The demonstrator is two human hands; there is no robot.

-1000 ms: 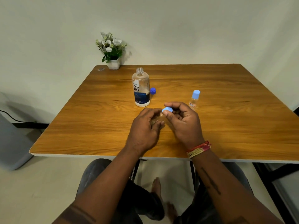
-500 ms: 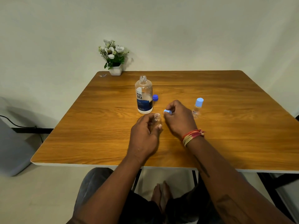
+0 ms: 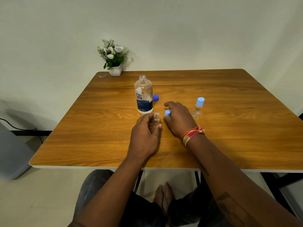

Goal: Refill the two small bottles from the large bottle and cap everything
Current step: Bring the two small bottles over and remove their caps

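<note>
Item: open vial (image 3: 156, 119). Upright on the table (image 3: 246, 128), mouth up, uncapped, long axis vertical. My left hand (image 3: 144, 138) holds it, fingers and thumb curled round its body from the near side; only neck and shoulder show above them.

Item: pale cap (image 3: 167, 113). Just right of the vial's mouth, close beside it, not touching that I can tell. It sits under my right hand (image 3: 178, 119), against the thumb side; whether I pinch it or it already stands on the table free of me, I cannot tell. My right fingers are loosely spread, forefinger reaching out towards the far side.

Item: big bottle (image 3: 144, 95). Upright, neck open, directly beyond the vial and just left of my right forefinger. Its dark cap (image 3: 155, 97) lies at its right flank, on the table.

Item: second vial (image 3: 197, 108). Upright, capped, off to the right of my right hand, apart from it.

Judgement: pouring comes next, I reckon. The bottle lies ahead and slightly left of my right fingers, nearer them than the busy left; a grasp round its upright body, then a tilt over the vial's mouth.

Risk: narrow mouth, wide neck; spill likely.
</note>
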